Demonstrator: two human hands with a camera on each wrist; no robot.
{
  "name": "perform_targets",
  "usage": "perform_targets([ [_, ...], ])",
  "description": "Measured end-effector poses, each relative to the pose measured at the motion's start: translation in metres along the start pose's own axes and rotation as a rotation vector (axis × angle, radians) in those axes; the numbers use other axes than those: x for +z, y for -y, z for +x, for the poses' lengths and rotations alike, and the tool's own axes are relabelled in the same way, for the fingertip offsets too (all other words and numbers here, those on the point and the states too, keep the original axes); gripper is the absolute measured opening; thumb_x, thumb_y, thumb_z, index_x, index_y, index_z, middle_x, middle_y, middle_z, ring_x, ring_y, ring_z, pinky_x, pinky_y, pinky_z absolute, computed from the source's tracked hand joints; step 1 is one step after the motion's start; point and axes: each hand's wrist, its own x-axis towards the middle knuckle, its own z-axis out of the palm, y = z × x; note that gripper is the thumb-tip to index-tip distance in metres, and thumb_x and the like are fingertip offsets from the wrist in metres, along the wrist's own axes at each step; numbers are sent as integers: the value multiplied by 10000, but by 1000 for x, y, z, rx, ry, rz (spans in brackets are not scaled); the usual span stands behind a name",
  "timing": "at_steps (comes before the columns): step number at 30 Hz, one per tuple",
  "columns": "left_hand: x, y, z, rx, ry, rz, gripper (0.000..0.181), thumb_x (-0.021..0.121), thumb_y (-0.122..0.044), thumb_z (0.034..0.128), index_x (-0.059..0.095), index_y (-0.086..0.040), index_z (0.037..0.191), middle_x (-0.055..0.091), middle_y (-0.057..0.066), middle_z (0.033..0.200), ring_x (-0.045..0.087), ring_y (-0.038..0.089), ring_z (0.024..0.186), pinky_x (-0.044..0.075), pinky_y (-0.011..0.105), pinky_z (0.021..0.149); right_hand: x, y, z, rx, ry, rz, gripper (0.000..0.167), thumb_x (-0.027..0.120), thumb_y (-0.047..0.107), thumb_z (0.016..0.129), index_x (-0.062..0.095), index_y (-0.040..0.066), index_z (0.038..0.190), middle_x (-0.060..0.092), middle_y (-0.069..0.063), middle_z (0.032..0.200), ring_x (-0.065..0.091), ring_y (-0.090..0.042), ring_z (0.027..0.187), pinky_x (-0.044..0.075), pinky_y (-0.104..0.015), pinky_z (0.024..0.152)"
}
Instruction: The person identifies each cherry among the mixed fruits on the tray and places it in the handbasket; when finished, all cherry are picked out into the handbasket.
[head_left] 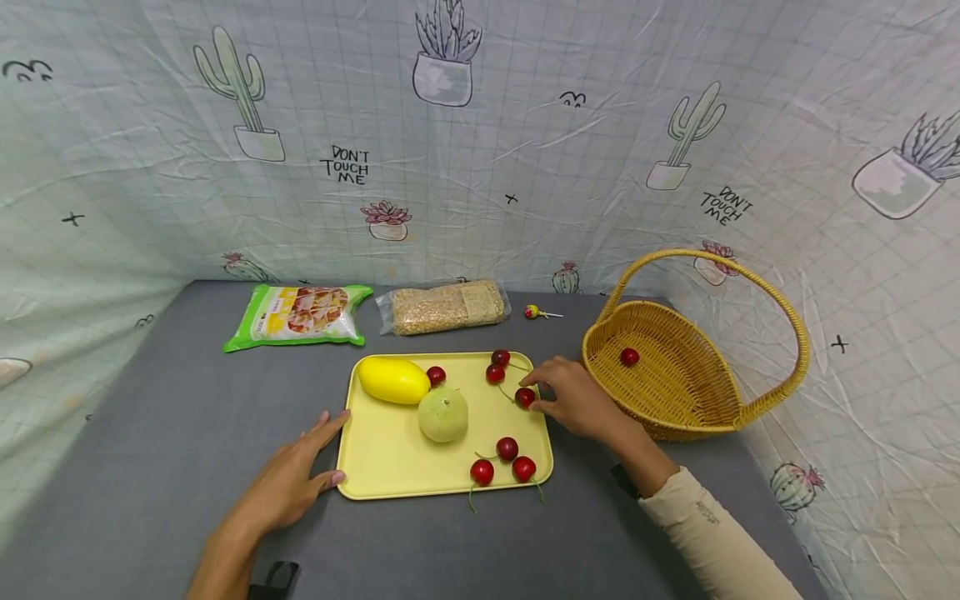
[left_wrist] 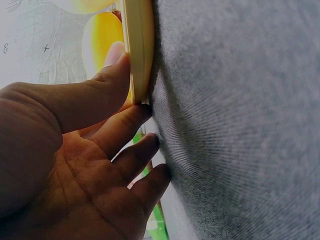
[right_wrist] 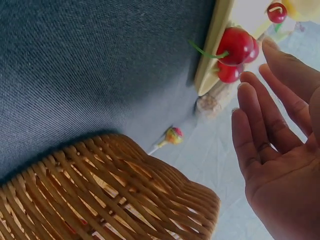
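Observation:
My left hand (head_left: 288, 479) rests at the left side of a yellow tray (head_left: 397, 483), its thumb and fingertips touching the rim. In the left wrist view the thumb lies along that rim, with the fingers fairly straight. Over the tray's right edge, my right hand (head_left: 576, 398) has thumb and index finger on either side of a dark red cherry (head_left: 525, 397); the right wrist view shows them spread, not pinching. Two cherries (head_left: 495, 373) sit just behind it, and several more cherries (head_left: 507, 450) lie at the front right. A yellow oval fruit (head_left: 393, 381), another cherry (head_left: 436, 377) and a pale green round fruit (head_left: 442, 414) share the tray.
A wicker basket (head_left: 667, 417) with a tall handle stands right of the tray, one cherry (head_left: 629, 357) inside. Behind the tray lie a green-edged food packet (head_left: 300, 315), a clear bag of grain (head_left: 446, 307) and a lollipop (head_left: 532, 312). A printed cloth hangs behind the grey table.

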Motion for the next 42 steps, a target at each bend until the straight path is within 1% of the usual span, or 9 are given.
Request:
perform_targets([
  [3, 1, 0, 0, 2, -4, 1, 856, 831, -132, 908, 394, -104, 1644, 336, 337, 1667, 377, 588, 1501, 349, 795, 1151, 3, 0, 1, -5, 2, -27, 309, 904, 132, 855, 819, 132, 1152, 793, -33, 1084, 663, -263, 924, 533, -344, 778],
  [8, 1, 1, 0, -3, -4, 3, 856, 829, -133, 911, 391, -112, 1647, 333, 338, 1669, 376, 599, 1496, 341, 805, 1147, 5, -1, 2, -3, 7, -42, 304, 899, 122, 858, 819, 123, 1151, 793, -45, 1101, 668, -258, 965, 559, -370, 799],
  [12, 2, 1, 0, -3, -3, 1, 851, 826, -124, 913, 393, -110, 1646, 333, 336, 1670, 375, 597, 1498, 347, 795, 1154, 7, -1, 3, 16, 32, -43, 316, 899, 134, 859, 815, 122, 1164, 787, -46, 1119, 673, -251, 1033, 589, -407, 856],
  [16, 2, 1, 0, -3, -2, -1, 847, 825, -122, 914, 396, -109, 1644, 335, 336, 1668, 376, 594, 1499, 346, 791, 1159, 11, -2, 4, 33, 57, -41, 319, 900, 148, 860, 812, 134, 1166, 779, -28, 1123, 667, -238, 1078, 592, -431, 909],
  [22, 2, 1, 0, 8, -12, -6, 841, 825, -108, 910, 403, -97, 1638, 344, 338, 1663, 375, 594, 1499, 339, 798, 1157, 12, 0, 5, 24, 59, -27, 308, 905, 156, 855, 815, 148, 1150, 781, 7, 1090, 651, -204, 1039, 566, -377, 859],
  [24, 2, 2, 0, 9, -14, -7, 842, 825, -106, 909, 403, -98, 1638, 344, 338, 1663, 373, 593, 1500, 340, 798, 1156, 11, 1, 5, 15, 57, -23, 308, 905, 157, 856, 815, 150, 1150, 782, 8, 1090, 648, -200, 1024, 552, -356, 828],
  [30, 1, 1, 0, 4, -12, -6, 845, 825, -113, 911, 400, -104, 1641, 339, 339, 1665, 372, 597, 1499, 342, 798, 1155, 4, 8, 5, 1, 44, -32, 318, 901, 158, 863, 814, 148, 1169, 780, -10, 1112, 661, -222, 1025, 556, -342, 804],
  [37, 1, 2, 0, 13, -15, -16, 845, 826, -110, 909, 402, -99, 1640, 344, 344, 1661, 371, 601, 1497, 345, 795, 1154, -9, 14, 4, -32, 0, -59, 318, 907, 144, 854, 818, 145, 1159, 776, 0, 1078, 662, -226, 990, 537, -310, 756],
  [42, 1, 1, 0, 8, -14, -10, 847, 827, -120, 910, 399, -102, 1642, 339, 350, 1660, 372, 618, 1486, 353, 799, 1144, -21, 18, 2, -44, -38, -64, 302, 916, 132, 843, 823, 137, 1130, 788, -11, 1079, 665, -236, 978, 560, -336, 779],
])
